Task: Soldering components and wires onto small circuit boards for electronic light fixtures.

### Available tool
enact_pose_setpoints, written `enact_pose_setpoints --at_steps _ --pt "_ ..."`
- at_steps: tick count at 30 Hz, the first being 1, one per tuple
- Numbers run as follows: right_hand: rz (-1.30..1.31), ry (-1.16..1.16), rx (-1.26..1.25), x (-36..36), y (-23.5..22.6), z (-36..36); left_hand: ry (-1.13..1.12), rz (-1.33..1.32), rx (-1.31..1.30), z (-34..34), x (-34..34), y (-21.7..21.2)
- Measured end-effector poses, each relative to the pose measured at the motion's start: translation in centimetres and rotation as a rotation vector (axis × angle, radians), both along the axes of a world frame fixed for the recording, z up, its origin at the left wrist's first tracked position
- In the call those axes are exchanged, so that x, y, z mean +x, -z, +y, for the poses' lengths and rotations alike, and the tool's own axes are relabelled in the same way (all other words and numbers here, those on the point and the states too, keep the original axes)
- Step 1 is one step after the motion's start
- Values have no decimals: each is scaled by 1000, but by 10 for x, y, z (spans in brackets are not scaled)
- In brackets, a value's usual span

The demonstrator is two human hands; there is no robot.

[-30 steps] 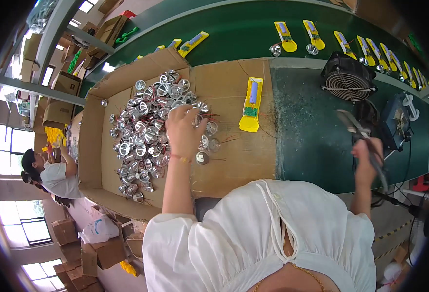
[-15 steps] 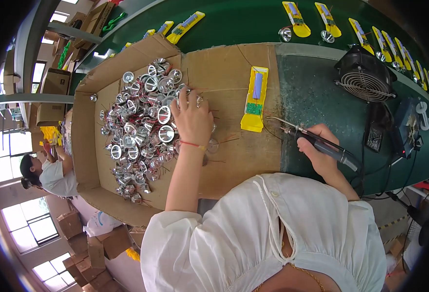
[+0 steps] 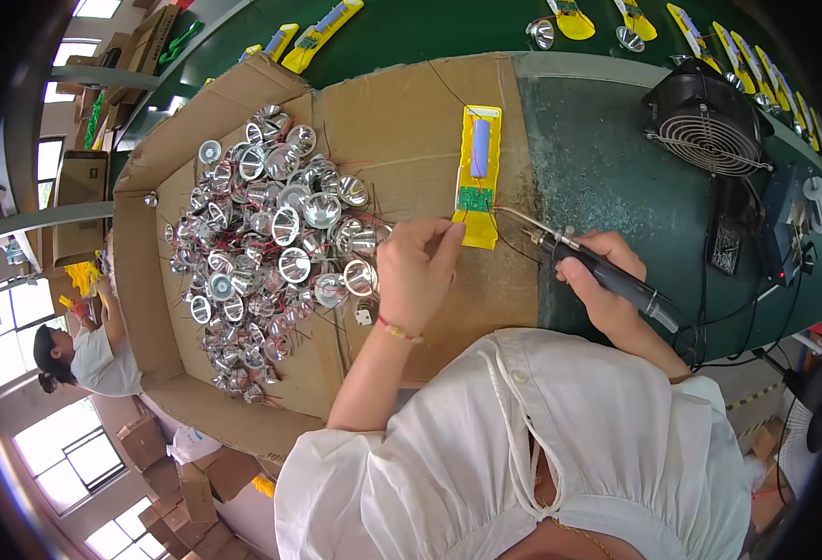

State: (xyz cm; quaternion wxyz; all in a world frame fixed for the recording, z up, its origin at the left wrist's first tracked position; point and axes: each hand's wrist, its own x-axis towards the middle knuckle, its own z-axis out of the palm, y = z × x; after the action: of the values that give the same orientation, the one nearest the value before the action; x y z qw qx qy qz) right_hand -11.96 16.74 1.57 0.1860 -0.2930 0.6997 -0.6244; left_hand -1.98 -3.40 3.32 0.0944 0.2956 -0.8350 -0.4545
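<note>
My right hand [image 3: 607,280] grips a soldering iron [image 3: 616,283] with a black handle and a thin metal tube along its front. Its tip end reaches the right edge of a green circuit board [image 3: 474,199], which lies in a yellow flashlight housing [image 3: 479,231] with a blue-purple cylindrical battery [image 3: 481,149]. My left hand [image 3: 415,271] is closed in a pinch just left of the board; whatever sits between its fingertips is too small to make out. Beside that hand's wrist lies a silver reflector lamp [image 3: 359,277].
An open cardboard box [image 3: 149,308] holds a heap of reflector lamps [image 3: 271,215] with thin wires. At the right stand a black fan [image 3: 705,131] and a soldering station [image 3: 775,233]. More yellow housings [image 3: 574,21] line the back. A person [image 3: 93,336] works at far left.
My left hand has come away from the reflector heap to the right, closing its fingers near the circuit board. The soldering iron's tip has moved left to the board. The view has shifted slightly.
</note>
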Motion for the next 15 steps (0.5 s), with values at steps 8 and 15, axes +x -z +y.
enact_pose_setpoints --at_steps 8,15 --pt "-171 85 -65 0 7 -21 -37 62 49 -4 -9 24" --pt "-263 95 -70 -2 3 -26 -25 66 57 -6 -9 24"
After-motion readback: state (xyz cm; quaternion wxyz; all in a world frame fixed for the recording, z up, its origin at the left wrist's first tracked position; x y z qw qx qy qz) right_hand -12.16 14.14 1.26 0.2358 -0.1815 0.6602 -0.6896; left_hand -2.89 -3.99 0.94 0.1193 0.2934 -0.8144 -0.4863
